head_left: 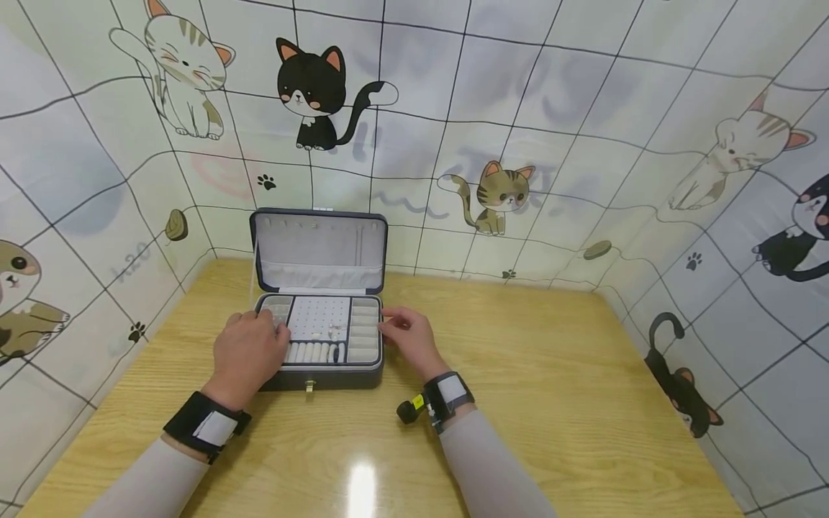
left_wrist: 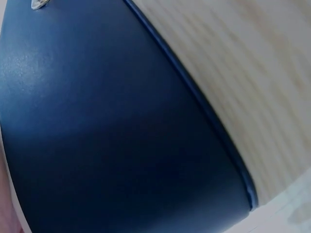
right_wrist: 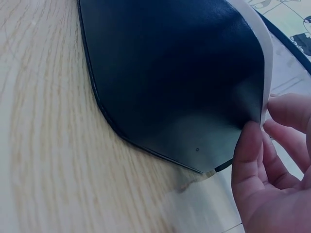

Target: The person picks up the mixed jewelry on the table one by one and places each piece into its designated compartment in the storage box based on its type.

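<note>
A dark blue jewelry box (head_left: 317, 379) stands on the table with its lid (head_left: 317, 248) raised. Its white inner tray (head_left: 363, 327) has small compartments, a dotted panel and a row of ring rolls, with small pieces of jewelry on them. My left hand (head_left: 249, 352) lies over the box's left side, back up, thumb toward the middle; its fingertips are hidden, so I cannot tell what they hold. My right hand (head_left: 414, 338) pinches the right edge of the box. In the right wrist view, its thumb (right_wrist: 250, 145) lies against the outer wall, with the other fingers at the pale rim.
The wooden table (head_left: 544, 388) reaches well to the right of the box. Behind and beside it hangs a white sheet (head_left: 414, 108) with a grid and cartoon cats. A brass clasp (head_left: 310, 386) sits on the box front. Both wrists wear black bands (head_left: 207, 426).
</note>
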Tool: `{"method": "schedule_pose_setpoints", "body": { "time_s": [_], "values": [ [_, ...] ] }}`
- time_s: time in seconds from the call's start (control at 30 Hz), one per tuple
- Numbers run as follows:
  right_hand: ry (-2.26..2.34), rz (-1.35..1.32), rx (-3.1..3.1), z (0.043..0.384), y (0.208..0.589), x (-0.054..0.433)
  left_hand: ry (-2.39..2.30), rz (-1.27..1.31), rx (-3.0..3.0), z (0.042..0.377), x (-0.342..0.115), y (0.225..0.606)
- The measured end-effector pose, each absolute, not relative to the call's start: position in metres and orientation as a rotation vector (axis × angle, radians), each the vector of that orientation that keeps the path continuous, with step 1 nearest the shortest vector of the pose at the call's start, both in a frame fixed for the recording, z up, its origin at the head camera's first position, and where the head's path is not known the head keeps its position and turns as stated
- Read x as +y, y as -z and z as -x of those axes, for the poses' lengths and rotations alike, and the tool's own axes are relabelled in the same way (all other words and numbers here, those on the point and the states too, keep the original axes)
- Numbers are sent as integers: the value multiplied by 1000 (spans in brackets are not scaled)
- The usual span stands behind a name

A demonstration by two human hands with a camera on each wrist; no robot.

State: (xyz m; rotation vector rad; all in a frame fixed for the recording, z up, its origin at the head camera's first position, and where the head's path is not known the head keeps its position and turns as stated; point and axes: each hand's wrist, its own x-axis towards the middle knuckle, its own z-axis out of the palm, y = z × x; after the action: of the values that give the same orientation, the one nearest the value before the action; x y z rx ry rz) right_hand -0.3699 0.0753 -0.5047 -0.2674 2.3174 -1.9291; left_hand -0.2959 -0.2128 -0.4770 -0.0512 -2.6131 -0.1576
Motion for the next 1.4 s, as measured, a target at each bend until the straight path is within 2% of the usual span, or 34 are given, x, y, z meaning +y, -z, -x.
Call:
{"method": "schedule_pose_setpoints", "body": {
  "time_s": [0.73,0.87,1.0,1.1,1.2,1.4],
  "values": [
    [2067,283,2298,376,517,72,171,139,-2571,296,-216,470],
    [2243,170,2229,372,524,71,257,262,-2439,293,-206,474],
    [2435,87,2014,359,528,73,350,457,-2266,283,-174,479],
    [2436,182,1932,346,528,74,406,586,-2230,267,-150,480],
    [2299,395,1980,330,527,80,436,678,-2266,253,-130,481],
    [1838,762,2260,300,515,95,429,658,-2395,239,-117,485]
  ]
}}
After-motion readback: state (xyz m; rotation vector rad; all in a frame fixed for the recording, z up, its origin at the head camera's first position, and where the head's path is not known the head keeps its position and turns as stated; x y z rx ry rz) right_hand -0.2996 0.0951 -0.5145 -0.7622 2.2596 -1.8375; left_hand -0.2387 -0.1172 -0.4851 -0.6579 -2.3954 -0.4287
